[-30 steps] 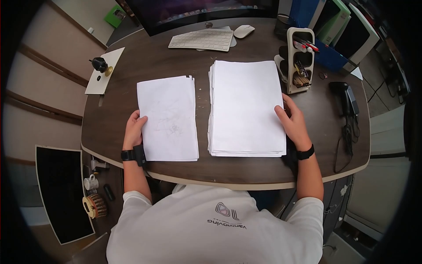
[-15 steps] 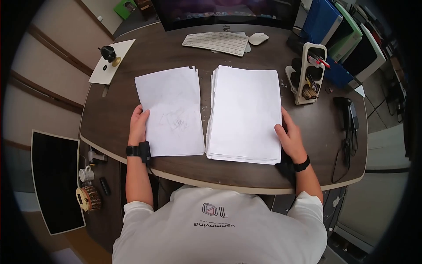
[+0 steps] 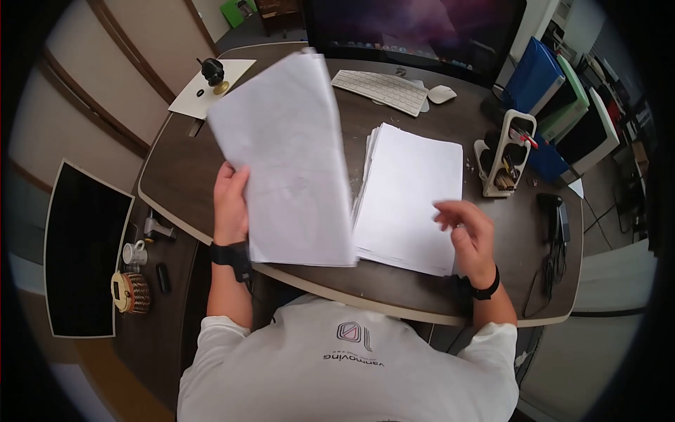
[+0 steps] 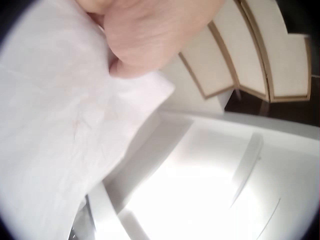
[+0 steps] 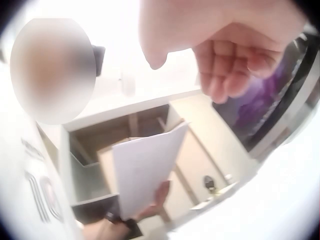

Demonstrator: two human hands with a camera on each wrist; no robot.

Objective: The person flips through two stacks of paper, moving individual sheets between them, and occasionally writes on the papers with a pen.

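My left hand (image 3: 232, 200) grips the left edge of some white paper sheets (image 3: 292, 169), thumb on top, and holds them raised and tilted over the desk. Faint pencil marks show on the top sheet. In the left wrist view the thumb (image 4: 135, 55) presses on the paper (image 4: 55, 110). A thicker stack of white paper (image 3: 411, 193) lies on the desk to the right, its left edges uneven. My right hand (image 3: 470, 235) hovers over that stack's right edge, fingers loosely bent and holding nothing. The right wrist view shows the same hand (image 5: 225, 50) with nothing in its fingers.
Behind the papers are a white keyboard (image 3: 380, 90), a mouse (image 3: 442, 94) and a monitor (image 3: 422, 35). A pen holder (image 3: 506, 155) stands right of the stack, with upright folders (image 3: 562, 91) behind it. A black corded device (image 3: 552, 218) lies at the desk's right side.
My left hand has lifted its sheets off the desk and tilted them. The right hand has come off the stack's right edge and risen above it. The head view has shifted.
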